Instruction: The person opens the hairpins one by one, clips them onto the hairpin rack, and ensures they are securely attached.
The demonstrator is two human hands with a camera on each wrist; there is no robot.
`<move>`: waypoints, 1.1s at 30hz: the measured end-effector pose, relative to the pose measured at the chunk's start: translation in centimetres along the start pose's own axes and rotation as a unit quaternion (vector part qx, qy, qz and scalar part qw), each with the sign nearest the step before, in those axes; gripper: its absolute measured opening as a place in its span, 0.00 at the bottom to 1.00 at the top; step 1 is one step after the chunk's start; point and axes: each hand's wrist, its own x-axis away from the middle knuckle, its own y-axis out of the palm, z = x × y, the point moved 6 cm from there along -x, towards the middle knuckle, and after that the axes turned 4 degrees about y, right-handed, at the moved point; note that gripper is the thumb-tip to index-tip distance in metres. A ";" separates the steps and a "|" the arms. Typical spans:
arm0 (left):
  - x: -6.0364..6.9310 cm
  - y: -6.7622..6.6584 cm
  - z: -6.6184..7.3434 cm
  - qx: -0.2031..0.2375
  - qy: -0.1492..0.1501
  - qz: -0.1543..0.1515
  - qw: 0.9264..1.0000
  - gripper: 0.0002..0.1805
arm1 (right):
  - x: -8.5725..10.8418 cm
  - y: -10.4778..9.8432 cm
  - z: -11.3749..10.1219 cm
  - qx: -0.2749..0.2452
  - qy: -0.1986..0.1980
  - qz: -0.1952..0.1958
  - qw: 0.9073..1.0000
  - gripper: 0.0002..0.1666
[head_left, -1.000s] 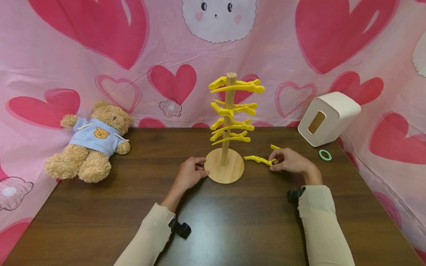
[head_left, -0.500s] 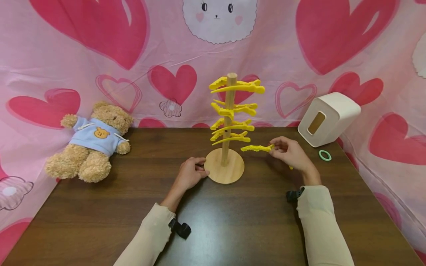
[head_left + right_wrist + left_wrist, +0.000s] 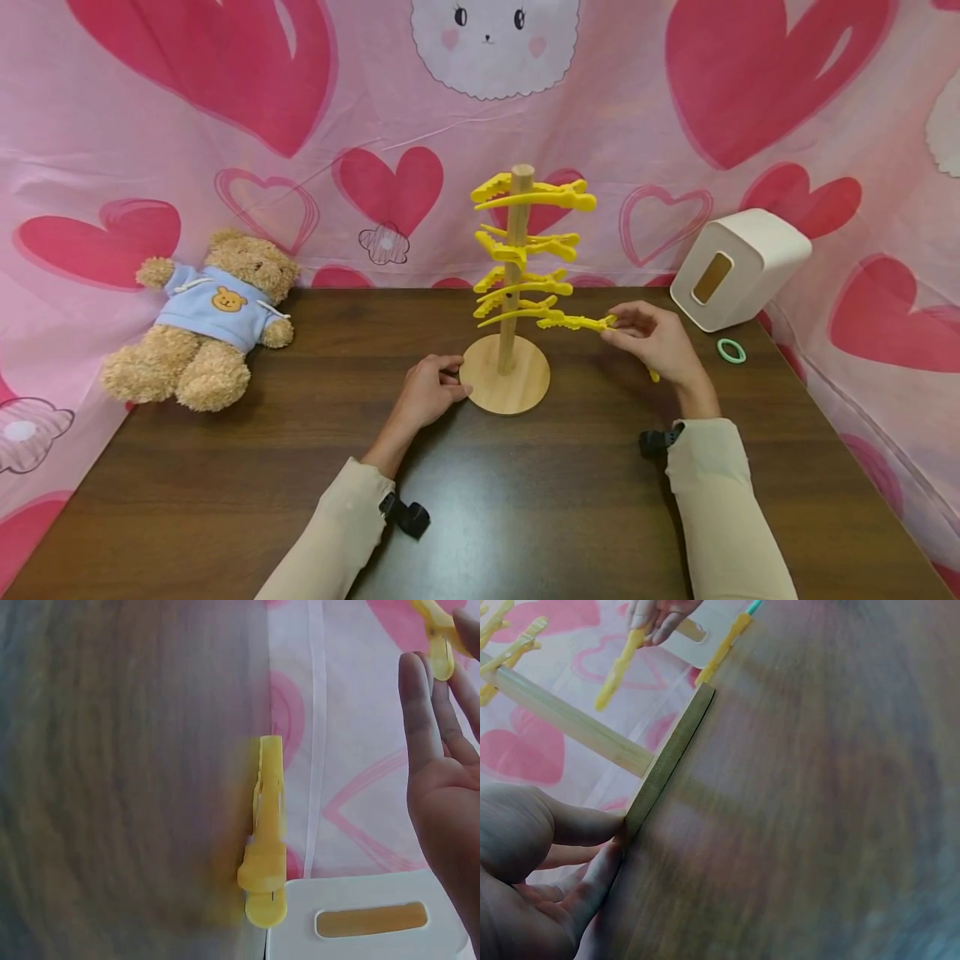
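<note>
A wooden stand (image 3: 507, 354) has a round base and an upright post with several yellow hair clips (image 3: 536, 198) fastened across it. My left hand (image 3: 431, 392) pinches the left rim of the base between thumb and fingers, as the left wrist view shows. Raised off the table, my right hand (image 3: 656, 342) pinches the tail end of a yellow alligator hair clip (image 3: 573, 322). Its tip points left and overlaps the lowest clip on the post in the head view. Another yellow clip (image 3: 268, 832) lies on the table below the right hand, mostly hidden in the head view.
A teddy bear (image 3: 213, 321) in a blue hoodie sits at the left back of the brown table (image 3: 480, 500). At the right back stands a white box (image 3: 738, 267) with a slot; a green ring (image 3: 731, 351) lies before it. A pink heart-print cloth (image 3: 390, 108) hangs behind.
My right hand has lifted the yellow hair clip from the table, up and slightly left toward the post. My left hand stays at the base.
</note>
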 end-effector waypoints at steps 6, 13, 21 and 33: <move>0.0 0.0 0.0 -0.002 -0.002 0.000 1.000 0.26 | 0.1 0.2 -0.6 -0.027 -0.014 0.009 1.000 0.21; 0.1 0.1 0.0 -0.004 -0.001 -0.001 1.000 0.26 | 0.3 0.4 -1.4 -0.053 -0.021 0.029 0.998 0.20; 0.1 0.0 0.1 -0.004 0.001 0.002 1.000 0.26 | 0.2 0.9 -2.3 -0.111 -0.042 0.019 0.993 0.16; 0.0 0.0 0.2 -0.005 -0.001 -0.002 1.000 0.26 | -0.2 3.3 -2.8 -0.111 -0.068 -0.016 0.991 0.12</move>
